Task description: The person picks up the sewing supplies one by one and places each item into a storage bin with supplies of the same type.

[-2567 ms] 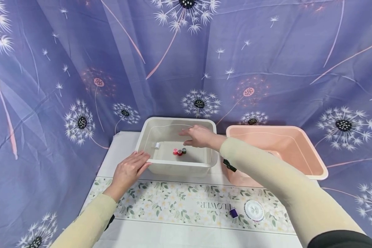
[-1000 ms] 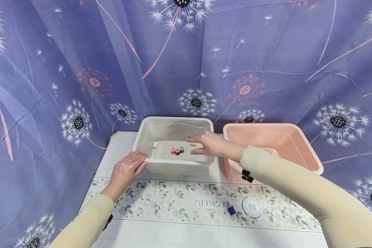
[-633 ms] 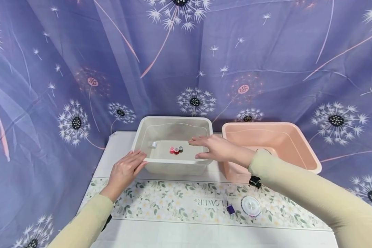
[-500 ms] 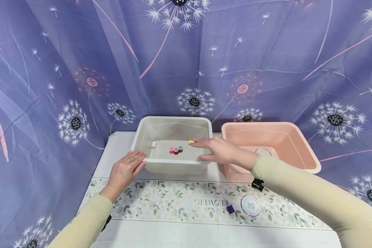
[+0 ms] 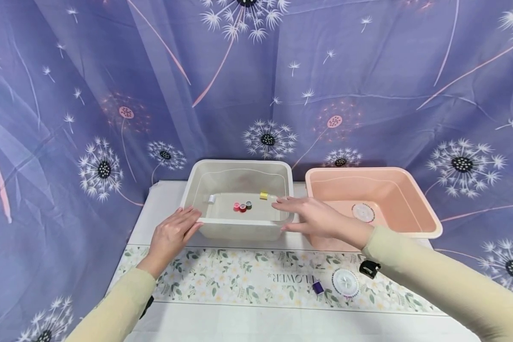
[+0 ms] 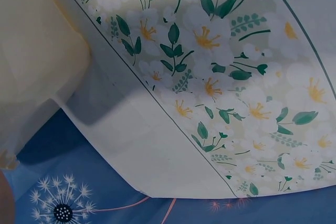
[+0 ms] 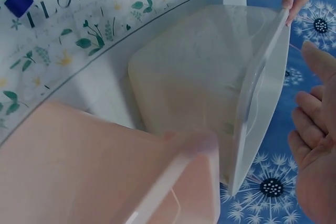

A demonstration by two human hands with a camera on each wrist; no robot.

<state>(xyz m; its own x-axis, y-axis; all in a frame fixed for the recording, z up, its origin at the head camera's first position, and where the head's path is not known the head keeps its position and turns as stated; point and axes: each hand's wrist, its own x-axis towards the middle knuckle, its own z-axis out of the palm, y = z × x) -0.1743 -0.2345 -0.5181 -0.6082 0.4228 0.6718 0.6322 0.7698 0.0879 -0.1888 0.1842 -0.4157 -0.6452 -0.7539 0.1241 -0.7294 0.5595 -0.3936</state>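
My left hand (image 5: 176,233) holds the near-left rim of the grey plastic basin (image 5: 235,231); in the right wrist view its thumb and fingers straddle the rim. My right hand (image 5: 312,216) hovers over the basin's right rim, fingers extended, holding nothing. Inside the basin a yellow thread spool (image 5: 263,195) lies near the right end. Pink (image 5: 237,206), red (image 5: 242,208) and dark green (image 5: 249,205) spools cluster mid-floor. A whitish spool (image 5: 212,199) lies at the left. The left wrist view shows tablecloth and sleeve, with only a sliver of hand.
Right of the grey basin stands a pink basin (image 5: 425,235), holding a white pin wheel (image 5: 363,213). On the flowered table runner (image 5: 239,275) lie a purple spool (image 5: 318,288) and another pin wheel (image 5: 345,283). A blue dandelion-print curtain (image 5: 222,95) hangs close behind.
My right hand has drawn back rightward from over the grey basin to its right rim. The yellow spool, hidden at first, now shows on the floor. My left hand stays put.
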